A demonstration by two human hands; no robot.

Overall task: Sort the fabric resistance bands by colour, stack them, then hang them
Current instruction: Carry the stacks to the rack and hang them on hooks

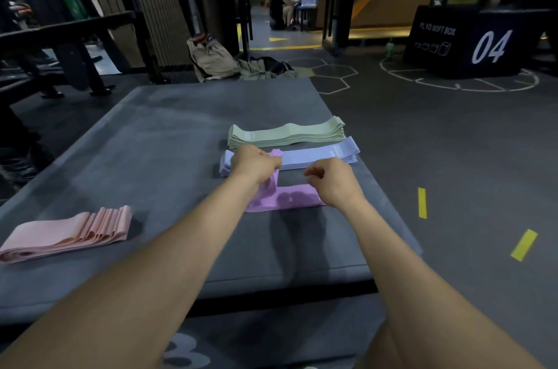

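Okay, I see the left hand (pixel 255 162) gripping one end of a purple band (pixel 279 198), fingers curled round it, lifting that end off the mat (pixel 151 139). The rest of the band lies flat below, running toward 3 o'clock. The right hand (pixel 330 180) hovers over the band's other end, fingers curled in; I can't tell if it's pinching anything. At 12 o'clock of the hands, just beyond them, sits the lavender stack (pixel 320 154), and past that the green stack (pixel 287 134), the two side by side. The pink stack (pixel 68 232) is well apart at 8 o'clock, near the mat's edge. A black plyo box (pixel 477 42) marked 04 stands on the floor at 2 o'clock.
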